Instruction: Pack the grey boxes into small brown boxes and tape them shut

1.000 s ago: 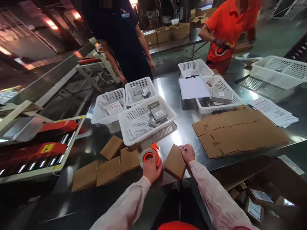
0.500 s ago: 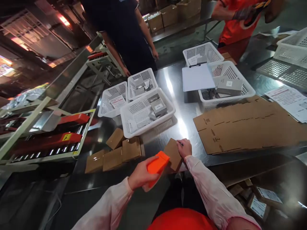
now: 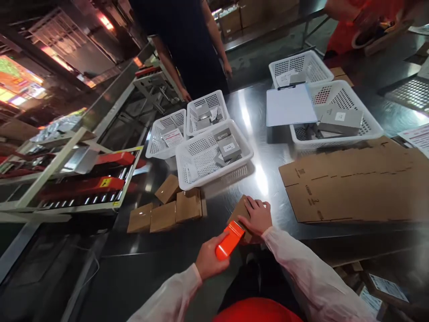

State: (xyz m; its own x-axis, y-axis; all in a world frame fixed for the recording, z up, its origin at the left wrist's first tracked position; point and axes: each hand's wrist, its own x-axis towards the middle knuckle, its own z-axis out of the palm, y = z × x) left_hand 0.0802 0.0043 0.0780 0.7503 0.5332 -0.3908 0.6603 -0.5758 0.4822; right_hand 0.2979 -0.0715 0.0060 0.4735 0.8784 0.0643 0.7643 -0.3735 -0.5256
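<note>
Tape dispenser (image 3: pixel 229 240) — bright orange plastic — is gripped in the curled left hand (image 3: pixel 211 258); the right hand (image 3: pixel 259 217), half-spread, rests on a small brown cardboard box (image 3: pixel 238 210).

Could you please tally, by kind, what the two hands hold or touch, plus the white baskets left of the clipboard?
Orange tape dispenser, in the left hand: 1
Cardboard box, under the right hand: 1
White baskets: 3
Total: 5
</note>
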